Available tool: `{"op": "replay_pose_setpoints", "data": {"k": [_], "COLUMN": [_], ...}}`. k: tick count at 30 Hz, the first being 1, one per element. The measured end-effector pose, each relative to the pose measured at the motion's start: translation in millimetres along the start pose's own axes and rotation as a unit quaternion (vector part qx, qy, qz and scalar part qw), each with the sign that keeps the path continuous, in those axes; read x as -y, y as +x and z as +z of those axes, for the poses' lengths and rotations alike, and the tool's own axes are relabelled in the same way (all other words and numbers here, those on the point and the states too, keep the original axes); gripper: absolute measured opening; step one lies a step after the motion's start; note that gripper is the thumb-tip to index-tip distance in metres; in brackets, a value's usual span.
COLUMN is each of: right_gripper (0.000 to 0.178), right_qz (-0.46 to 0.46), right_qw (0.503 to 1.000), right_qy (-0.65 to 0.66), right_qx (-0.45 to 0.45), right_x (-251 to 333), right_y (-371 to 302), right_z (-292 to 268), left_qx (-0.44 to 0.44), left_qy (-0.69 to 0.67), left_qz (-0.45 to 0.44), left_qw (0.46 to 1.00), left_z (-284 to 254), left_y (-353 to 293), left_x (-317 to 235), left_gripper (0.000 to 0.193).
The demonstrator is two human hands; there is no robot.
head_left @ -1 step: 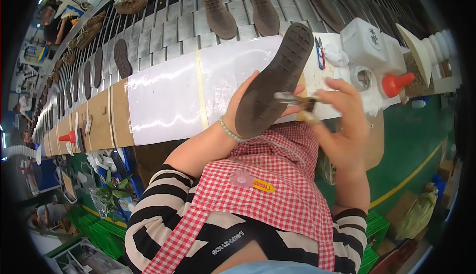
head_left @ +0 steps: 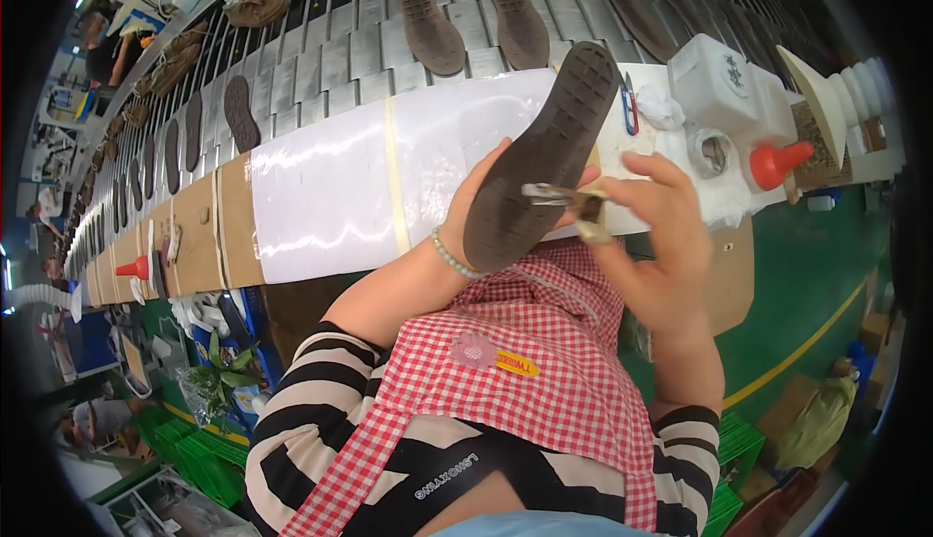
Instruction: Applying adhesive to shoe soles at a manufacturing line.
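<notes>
Shoe up, brush on the sole

Our left hand (head_left: 476, 208) gripped the brown shoe (head_left: 544, 153); right hand (head_left: 661, 245) fingers pinched a small brush (head_left: 569, 202). Nothing had shifted.

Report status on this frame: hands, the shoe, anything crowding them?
Left hand grips the brown shoe, sole up. Right hand holds a small brush against the sole's edge. White container and red-capped bottle sit close behind on the bench.

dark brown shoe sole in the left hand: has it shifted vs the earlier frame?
No. The dark brown rubber shoe sole sits in the same spot against the white plastic-covered bench strip, its tip level with the blue-handled snips.
</notes>
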State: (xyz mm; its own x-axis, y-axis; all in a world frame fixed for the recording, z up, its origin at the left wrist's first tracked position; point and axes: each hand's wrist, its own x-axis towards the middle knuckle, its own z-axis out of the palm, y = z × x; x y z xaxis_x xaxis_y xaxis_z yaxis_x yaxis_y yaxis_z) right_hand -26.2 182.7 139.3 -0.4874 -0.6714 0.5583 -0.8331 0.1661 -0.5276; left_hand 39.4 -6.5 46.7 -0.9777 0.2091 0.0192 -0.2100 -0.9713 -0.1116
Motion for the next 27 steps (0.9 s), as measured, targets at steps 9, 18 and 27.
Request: {"op": "replay_pose_setpoints", "data": {"k": [9,18,27], "right_gripper": [0.049,0.045,0.041], "right_qz": [-0.095,-0.091,-0.118], "right_qw": [0.995,0.995,0.989], "right_qy": [-0.030,-0.011,0.010], "right_qx": [0.019,0.049,0.091], "right_x": [5.7,9.4,8.0], "right_y": [0.9,-1.8,2.1], "right_z": [26.4,25.2,23.8], "left_qx": [-0.072,-0.047,-0.034], "left_qy": [0.113,0.099,0.023], "left_qz": [0.034,0.015,0.000], "left_qw": [0.990,0.994,0.999], "left_z": [5.9,5.4,-7.2], "left_y": [-5.9,-2.8,-1.7], "left_x": [11.4,12.7,8.9], "left_gripper": [0.051,0.052,0.049]}}
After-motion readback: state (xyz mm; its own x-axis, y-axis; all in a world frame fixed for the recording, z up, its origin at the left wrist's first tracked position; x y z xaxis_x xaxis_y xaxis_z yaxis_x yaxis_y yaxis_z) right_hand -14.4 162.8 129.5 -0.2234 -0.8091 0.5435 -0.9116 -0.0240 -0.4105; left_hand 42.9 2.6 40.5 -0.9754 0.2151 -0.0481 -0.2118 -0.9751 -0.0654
